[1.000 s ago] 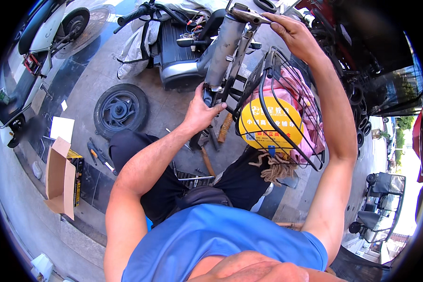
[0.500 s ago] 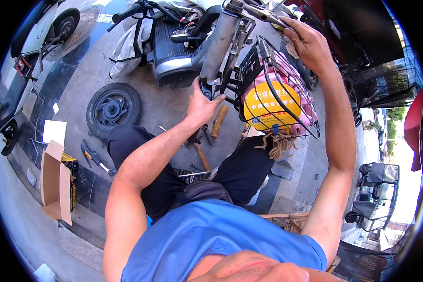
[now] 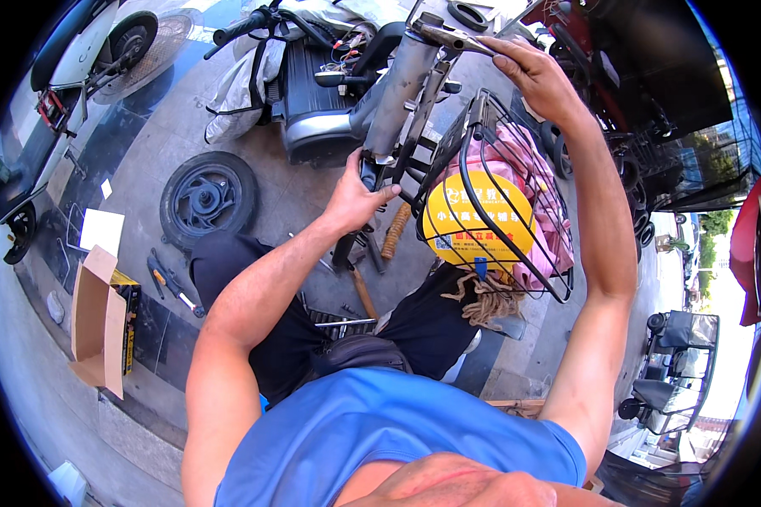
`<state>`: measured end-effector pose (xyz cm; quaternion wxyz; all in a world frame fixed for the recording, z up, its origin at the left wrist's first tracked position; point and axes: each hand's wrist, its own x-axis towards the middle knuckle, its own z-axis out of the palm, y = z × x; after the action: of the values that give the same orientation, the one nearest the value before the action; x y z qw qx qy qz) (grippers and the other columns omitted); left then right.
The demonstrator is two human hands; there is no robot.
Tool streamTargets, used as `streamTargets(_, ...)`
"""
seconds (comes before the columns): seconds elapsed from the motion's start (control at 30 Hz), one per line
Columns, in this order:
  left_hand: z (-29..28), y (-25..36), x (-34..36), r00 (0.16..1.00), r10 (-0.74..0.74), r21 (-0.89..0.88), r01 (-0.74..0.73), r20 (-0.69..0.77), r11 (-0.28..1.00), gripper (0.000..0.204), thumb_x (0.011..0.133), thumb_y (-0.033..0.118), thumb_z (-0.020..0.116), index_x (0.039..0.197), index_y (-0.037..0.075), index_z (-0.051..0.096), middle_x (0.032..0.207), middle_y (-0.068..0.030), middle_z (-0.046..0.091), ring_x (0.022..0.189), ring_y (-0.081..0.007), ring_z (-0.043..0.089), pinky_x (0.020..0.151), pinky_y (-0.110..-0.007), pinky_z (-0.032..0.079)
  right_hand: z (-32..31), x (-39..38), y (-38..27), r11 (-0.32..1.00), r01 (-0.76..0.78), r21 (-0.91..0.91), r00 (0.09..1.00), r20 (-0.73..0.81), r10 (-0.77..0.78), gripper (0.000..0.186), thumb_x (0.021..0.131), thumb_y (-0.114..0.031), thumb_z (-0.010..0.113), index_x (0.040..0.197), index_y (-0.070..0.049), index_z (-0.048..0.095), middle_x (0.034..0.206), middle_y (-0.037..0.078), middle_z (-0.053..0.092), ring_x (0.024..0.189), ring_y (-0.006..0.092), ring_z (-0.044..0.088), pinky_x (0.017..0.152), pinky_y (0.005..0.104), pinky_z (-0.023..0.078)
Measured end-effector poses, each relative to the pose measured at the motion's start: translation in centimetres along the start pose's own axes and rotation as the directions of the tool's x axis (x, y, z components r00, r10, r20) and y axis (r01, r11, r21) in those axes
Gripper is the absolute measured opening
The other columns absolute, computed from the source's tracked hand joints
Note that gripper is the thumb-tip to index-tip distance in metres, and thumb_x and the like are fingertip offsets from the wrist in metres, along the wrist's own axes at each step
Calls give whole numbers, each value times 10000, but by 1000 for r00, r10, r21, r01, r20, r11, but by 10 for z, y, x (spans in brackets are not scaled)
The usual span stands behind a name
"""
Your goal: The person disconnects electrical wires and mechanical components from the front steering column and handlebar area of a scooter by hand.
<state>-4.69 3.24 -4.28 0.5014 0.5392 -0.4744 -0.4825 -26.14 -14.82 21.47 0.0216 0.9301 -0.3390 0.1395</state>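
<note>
At the top of a bare grey steering tube (image 3: pixel 395 93), my right hand (image 3: pixel 539 80) is closed on the handles of metal pliers (image 3: pixel 452 36). The jaws sit against the tube's upper end. Lower down, my left hand (image 3: pixel 353 196) wraps round the dark fork stem (image 3: pixel 369 171) just under the tube, thumb stretched across it. The tube belongs to a tilted electric scooter (image 3: pixel 325 110). Attached in front of it is a black wire basket (image 3: pixel 492 144) holding pink cloth (image 3: pixel 543 182), with a round yellow sign (image 3: pixel 479 221) on its side.
A loose wheel (image 3: pixel 209 200) lies on the paving at left, near a cardboard box (image 3: pixel 98 325) and hand tools (image 3: pixel 173 283). Between my legs are a coil spring (image 3: pixel 396 231) and a hammer (image 3: pixel 364 291). Another scooter (image 3: pixel 68 110) stands far left; a three-wheeled cart (image 3: pixel 675 372) is at right.
The basket with its sign has swung slightly left and down in the picture. My right hand and the pliers have shifted a little left and down; my left hand keeps its hold.
</note>
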Motion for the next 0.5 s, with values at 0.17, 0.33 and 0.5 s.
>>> streamTargets(0.17,6,-2,0,999,29,55,-27,-44,998,971,809,267,900,1528,-26,317,1331,-193,623,1230,-257,605,1075,-383,464,-13,-5,-33,978,-67,-199,998,-29,63,367,1061,-403,552,1340,-216,698,1055,123,751,1012,309,713,865,425,564)
streamTargets(0.33,10,-3,-4,995,21,126,-9,-95,992,972,810,289,896,1527,-33,324,1323,-217,641,1223,-279,628,1055,-398,483,-25,-6,-100,873,-152,-463,988,-36,153,320,1050,-343,552,1195,-137,751,932,151,759,893,329,749,784,448,594)
streamTargets(0.5,9,3,-8,996,-30,143,42,-83,989,993,817,299,891,1536,-33,292,1316,-234,640,1218,-297,634,1046,-407,491,-29,-8,-132,787,-119,-605,988,2,151,292,1026,-311,573,1104,-72,721,891,175,751,828,333,755,715,456,603)
